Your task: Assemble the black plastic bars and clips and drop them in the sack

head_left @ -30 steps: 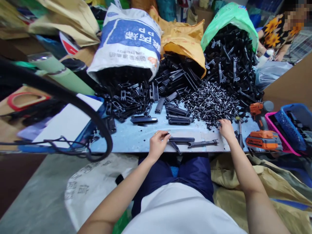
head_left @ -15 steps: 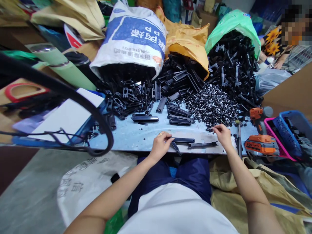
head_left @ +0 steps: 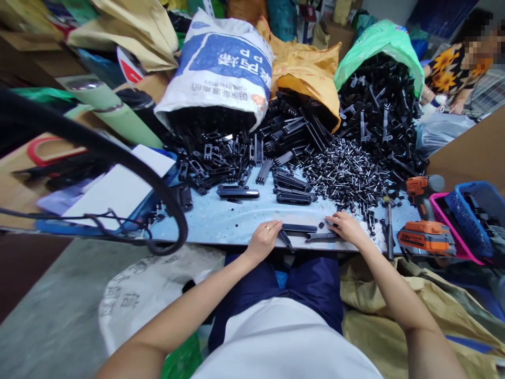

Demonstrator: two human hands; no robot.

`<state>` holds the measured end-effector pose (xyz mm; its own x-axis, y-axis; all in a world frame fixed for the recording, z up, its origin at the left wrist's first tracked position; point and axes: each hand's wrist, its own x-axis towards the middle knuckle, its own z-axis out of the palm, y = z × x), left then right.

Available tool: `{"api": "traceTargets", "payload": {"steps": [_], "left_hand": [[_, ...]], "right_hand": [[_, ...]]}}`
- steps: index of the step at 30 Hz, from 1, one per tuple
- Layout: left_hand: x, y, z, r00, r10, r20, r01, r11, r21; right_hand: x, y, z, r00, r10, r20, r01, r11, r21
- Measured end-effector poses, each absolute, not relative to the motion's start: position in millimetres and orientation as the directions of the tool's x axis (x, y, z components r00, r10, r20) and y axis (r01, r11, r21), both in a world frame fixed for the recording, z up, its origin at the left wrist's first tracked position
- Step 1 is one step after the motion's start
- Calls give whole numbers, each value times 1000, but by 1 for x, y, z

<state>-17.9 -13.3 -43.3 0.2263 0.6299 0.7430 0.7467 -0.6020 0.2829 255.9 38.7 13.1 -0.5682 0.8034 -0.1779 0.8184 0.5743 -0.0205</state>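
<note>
My left hand (head_left: pixel 264 240) pinches the left end of a long, narrow black plastic part (head_left: pixel 299 228) lying near the table's front edge. Below that end, a shorter black piece (head_left: pixel 285 240) sticks out at a slant. My right hand (head_left: pixel 347 228) is to the right of the long part, fingertips pressed together; whatever they hold is too small to tell. Just left of those fingertips lies a tiny black piece (head_left: pixel 321 225). A black forked plastic part (head_left: pixel 320 237) lies below, its right end hidden by my right hand. Behind this hand spreads a heap of small metal pins with black heads (head_left: pixel 347 171).
A white sack (head_left: pixel 221 68), a yellow sack (head_left: pixel 305 58) and a green bag (head_left: pixel 384 37) spill black parts across the back. An orange cordless drill (head_left: pixel 426 234), a hammer (head_left: pixel 390 231) and baskets (head_left: pixel 473 216) stand right. A black hose (head_left: pixel 173 202) arches left. Another person's hand (head_left: pixel 457 105) shows far right.
My right hand has moved left from the edge of the pin heap to beside the long part, now covering the forked part's end. My left hand keeps its hold. The view has shifted slightly.
</note>
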Motion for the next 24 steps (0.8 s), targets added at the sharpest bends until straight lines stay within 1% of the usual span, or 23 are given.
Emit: {"api": "traceTargets", "payload": {"steps": [1, 3, 5, 6, 7, 8, 10, 12, 13, 14, 16, 20, 24], "left_hand": [[-17, -14, -45, 196, 623, 757, 736, -603, 306], [-15, -16, -49, 142, 629, 764, 722, -595, 355], [-13, -17, -52, 103, 643, 759, 711, -581, 396], [-13, -17, -54, 85, 649, 756, 707, -574, 413], [-12, -18, -55, 71, 659, 749, 703, -566, 431], [-12, -18, -57, 64, 672, 737, 698, -558, 448], [-12, -18, -59, 61, 705, 707, 690, -542, 480], [-13, -18, -61, 65, 727, 683, 686, -530, 499], [-13, -19, -62, 65, 732, 678, 687, -526, 501], [-13, -19, -62, 64, 732, 679, 688, -525, 501], [-13, -19, -61, 63, 720, 691, 690, -532, 491], [-13, -18, -58, 67, 680, 730, 682, -566, 464], [-13, -18, -54, 83, 705, 704, 721, -530, 446]], "right_hand": [[256, 40, 15, -596, 784, -177, 797, 603, -13], [254, 43, 17, -680, 712, -174, 728, 684, -46], [251, 47, 17, -749, 634, -192, 661, 737, -142], [249, 49, 16, -762, 621, -184, 648, 733, -207], [247, 50, 14, -754, 640, -146, 652, 703, -283], [244, 50, 11, -720, 689, -83, 664, 649, -371], [238, 48, 6, -559, 826, 70, 656, 493, -572], [232, 41, 0, -372, 916, 152, 566, 353, -745], [228, 37, -2, -318, 934, 160, 520, 313, -795], [225, 32, -3, -292, 942, 163, 489, 294, -821], [221, 24, -3, -287, 940, 183, 482, 306, -821], [221, 14, 4, -358, 897, 259, 521, 422, -742], [224, 12, 8, -439, 861, 257, 571, 488, -660]]}}
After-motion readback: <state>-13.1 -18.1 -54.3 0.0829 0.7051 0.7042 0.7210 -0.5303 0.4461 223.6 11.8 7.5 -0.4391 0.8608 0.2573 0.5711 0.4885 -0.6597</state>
